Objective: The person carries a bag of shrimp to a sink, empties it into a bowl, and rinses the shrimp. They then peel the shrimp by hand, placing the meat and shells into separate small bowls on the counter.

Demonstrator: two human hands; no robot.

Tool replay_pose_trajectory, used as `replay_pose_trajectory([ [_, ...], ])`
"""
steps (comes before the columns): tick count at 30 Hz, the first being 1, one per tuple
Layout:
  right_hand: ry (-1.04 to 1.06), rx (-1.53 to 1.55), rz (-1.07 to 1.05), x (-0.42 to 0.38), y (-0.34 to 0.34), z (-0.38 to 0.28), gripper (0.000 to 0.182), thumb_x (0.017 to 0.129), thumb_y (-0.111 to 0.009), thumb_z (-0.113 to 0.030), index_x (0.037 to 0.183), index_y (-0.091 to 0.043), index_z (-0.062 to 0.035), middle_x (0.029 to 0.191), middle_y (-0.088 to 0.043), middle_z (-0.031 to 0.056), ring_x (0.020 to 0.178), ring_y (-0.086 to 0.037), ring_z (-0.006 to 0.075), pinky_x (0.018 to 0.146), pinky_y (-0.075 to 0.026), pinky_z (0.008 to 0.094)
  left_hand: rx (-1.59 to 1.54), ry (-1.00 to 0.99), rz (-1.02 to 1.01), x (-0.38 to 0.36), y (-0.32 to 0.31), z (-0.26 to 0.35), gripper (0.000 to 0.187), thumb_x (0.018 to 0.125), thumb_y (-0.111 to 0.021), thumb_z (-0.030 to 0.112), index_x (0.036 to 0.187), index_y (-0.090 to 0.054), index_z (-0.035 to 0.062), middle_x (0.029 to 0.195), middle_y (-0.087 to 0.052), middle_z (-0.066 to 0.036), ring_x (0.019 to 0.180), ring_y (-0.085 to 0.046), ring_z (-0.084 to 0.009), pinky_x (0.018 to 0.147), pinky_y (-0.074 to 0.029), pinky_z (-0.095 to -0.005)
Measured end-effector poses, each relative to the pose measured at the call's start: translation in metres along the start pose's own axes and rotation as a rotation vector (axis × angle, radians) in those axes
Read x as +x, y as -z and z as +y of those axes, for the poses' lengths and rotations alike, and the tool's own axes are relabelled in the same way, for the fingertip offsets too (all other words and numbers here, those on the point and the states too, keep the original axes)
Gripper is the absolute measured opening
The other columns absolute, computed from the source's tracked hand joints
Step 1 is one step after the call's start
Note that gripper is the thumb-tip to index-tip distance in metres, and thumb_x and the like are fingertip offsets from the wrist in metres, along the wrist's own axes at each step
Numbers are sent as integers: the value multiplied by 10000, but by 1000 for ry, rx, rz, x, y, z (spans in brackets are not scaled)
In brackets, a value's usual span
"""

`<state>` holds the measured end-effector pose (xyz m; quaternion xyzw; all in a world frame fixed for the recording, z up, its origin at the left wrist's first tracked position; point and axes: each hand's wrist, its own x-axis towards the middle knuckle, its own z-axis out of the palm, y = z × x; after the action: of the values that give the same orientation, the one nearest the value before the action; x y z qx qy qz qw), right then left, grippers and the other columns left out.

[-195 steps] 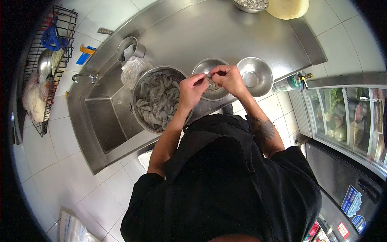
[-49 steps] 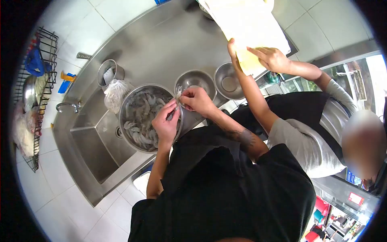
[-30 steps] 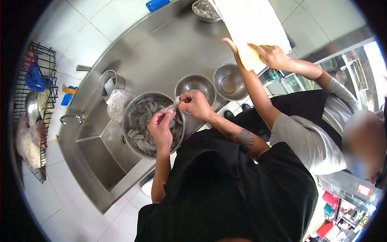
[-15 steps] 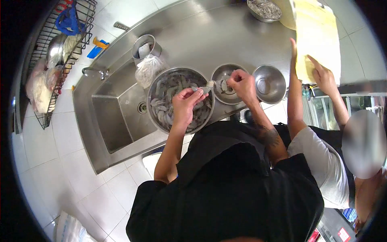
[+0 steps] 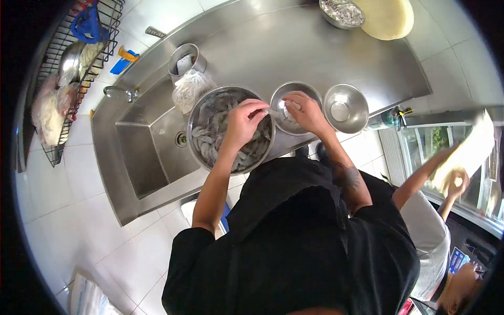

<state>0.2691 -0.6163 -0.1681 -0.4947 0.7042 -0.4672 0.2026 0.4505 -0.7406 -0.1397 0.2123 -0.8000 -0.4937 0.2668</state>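
Grey shrimp fill a large steel bowl (image 5: 192, 113) beside the sink. Over its right side, my left hand (image 5: 245, 121) has its fingers pinched on a shrimp (image 5: 271, 112), whose end sticks out toward the right. A smaller steel bowl (image 5: 275, 94) with some pieces in it stands to the right. Above this bowl is my right hand (image 5: 306, 112), fingers bent and close together; what they hold, if anything, is too small to make out. Another steel bowl (image 5: 346, 108) stands at the far right of the row.
The sink (image 5: 142, 152) and faucet (image 5: 119, 93) lie left. Behind are a bag (image 5: 191, 92) and a metal pot (image 5: 185, 59). A shrimp bowl (image 5: 342, 13) and round yellowish board (image 5: 386, 18) sit at the back. A co-worker holding a yellow sheet (image 5: 469, 149) is at right.
The co-worker's arms and yellow sheet have swung away from the counter to the right. My right hand has shifted slightly left, and my left hand is now turned more palm-down.
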Motion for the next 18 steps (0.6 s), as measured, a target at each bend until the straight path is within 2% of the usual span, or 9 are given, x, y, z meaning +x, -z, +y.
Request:
replay_pose_trajectory([
  [1, -2, -6, 6, 1, 2, -9, 236, 874, -658, -202, 1055, -673, -50, 1087, -646, 124, 915, -638, 223, 676, -514, 341, -6, -5, -4, 5, -4, 0, 185, 813, -666, -40, 987, -698, 12, 955, -676, -102, 775, -644, -160, 674, -507, -255],
  [3, -1, 218, -72, 0, 5, -21, 254, 897, -657, -229, 1076, -671, -50, 1049, -656, 110, 895, -643, 203, 661, -515, 326, -36, -39, -30, 14, -12, 2, 183, 815, -660, -46, 983, -699, 14, 939, -676, -104, 775, -644, -159, 667, -510, -264],
  [5, 9, 218, -57, -1, 6, -23, 219, 887, -678, -205, 1037, -682, -45, 1004, -668, 96, 829, -644, 180, 645, -512, 306, -18, -76, -22, 21, -20, 7, 184, 811, -659, -55, 979, -698, 11, 929, -678, -107, 765, -647, -165, 667, -513, -267],
  [8, -139, 325, 1, -4, 7, -16, 115, 877, -674, -106, 953, -690, -21, 817, -674, 78, 709, -618, 131, 633, -496, 287, -26, -59, -10, 25, -29, 13, 175, 810, -654, -62, 967, -696, 3, 919, -683, -110, 772, -656, -173, 686, -522, -272],
  [11, -150, 255, 38, -8, 18, -15, 116, 880, -668, -108, 946, -679, -13, 782, -666, 73, 697, -601, 110, 627, -484, 289, -60, -95, -44, 25, -34, 16, 161, 812, -650, -66, 954, -694, -3, 929, -688, -116, 796, -668, -189, 710, -533, -281],
  [12, -169, 227, 64, -9, 18, -13, 94, 880, -653, -93, 918, -657, -7, 773, -658, 109, 666, -596, 161, 621, -473, 319, -16, -165, -30, 24, -35, 18, 151, 803, -663, -63, 941, -695, -10, 925, -692, -112, 803, -666, -179, 712, -531, -277],
  [13, -175, 227, 74, -10, 19, -11, 94, 880, -653, -93, 918, -657, -7, 773, -658, 109, 666, -596, 161, 621, -473, 319, 28, -238, -14, 25, -36, 20, 142, 795, -677, -60, 929, -696, -17, 920, -697, -109, 809, -664, -168, 713, -530, -273],
  [16, -142, 126, 157, -14, 20, -11, 59, 873, -633, -57, 876, -621, 0, 754, -625, 177, 661, -590, 284, 630, -463, 367, 57, -301, 35, 25, -35, 26, 176, 778, -665, -87, 932, -694, -8, 935, -695, -111, 834, -672, -196, 733, -536, -287],
  [18, -162, 154, 181, -17, 13, 4, 71, 870, -642, -66, 883, -624, 1, 749, -628, 167, 664, -596, 269, 620, -464, 358, 57, -331, 74, 25, -31, 36, 213, 768, -644, -109, 941, -697, 3, 955, -692, -107, 847, -675, -207, 741, -542, -297],
])
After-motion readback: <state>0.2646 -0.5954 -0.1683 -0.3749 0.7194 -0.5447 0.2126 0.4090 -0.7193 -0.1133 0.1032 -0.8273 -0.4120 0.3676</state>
